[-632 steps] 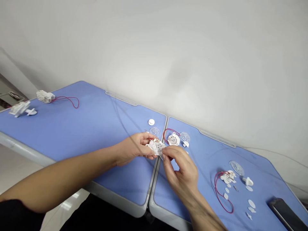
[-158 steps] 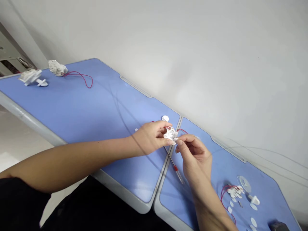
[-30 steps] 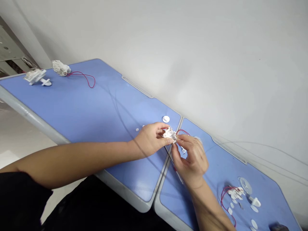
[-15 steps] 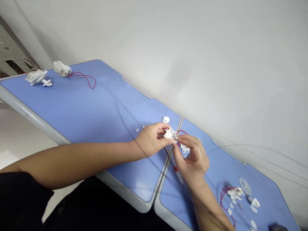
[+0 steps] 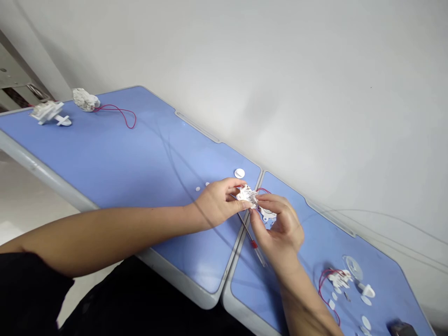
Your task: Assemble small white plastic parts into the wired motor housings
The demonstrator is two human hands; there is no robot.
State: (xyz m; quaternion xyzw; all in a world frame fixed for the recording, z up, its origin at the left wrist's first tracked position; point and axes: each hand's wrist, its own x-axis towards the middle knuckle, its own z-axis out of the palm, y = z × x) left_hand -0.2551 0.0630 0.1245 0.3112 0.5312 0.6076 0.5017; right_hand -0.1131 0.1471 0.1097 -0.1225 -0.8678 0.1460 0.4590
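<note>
Between my two hands is a small white plastic part with red wires (image 5: 247, 196), held above the seam of the blue table. My left hand (image 5: 224, 203) grips its left side between thumb and fingers. The thumb and fingertips of my right hand (image 5: 280, 224) close on its right edge. Partly behind my right hand lies another white piece (image 5: 269, 213) with a small ring tab. Below the hands, a screwdriver (image 5: 253, 243) with a red collar and clear handle lies across the seam. A round white disc (image 5: 240, 173) rests just beyond my left hand.
At the far left stand two white assemblies (image 5: 49, 113) (image 5: 86, 100), one with a red wire loop (image 5: 130, 120). Lower right are a wired white part (image 5: 339, 278), a clear disc (image 5: 353, 267), a white plug-shaped piece (image 5: 367, 290) and a dark object (image 5: 402, 327). A wall borders the blue table (image 5: 140, 163).
The view has shifted slightly, so everything sits a little further left. Both hands keep their hold on the white part, which looks slightly turned.
</note>
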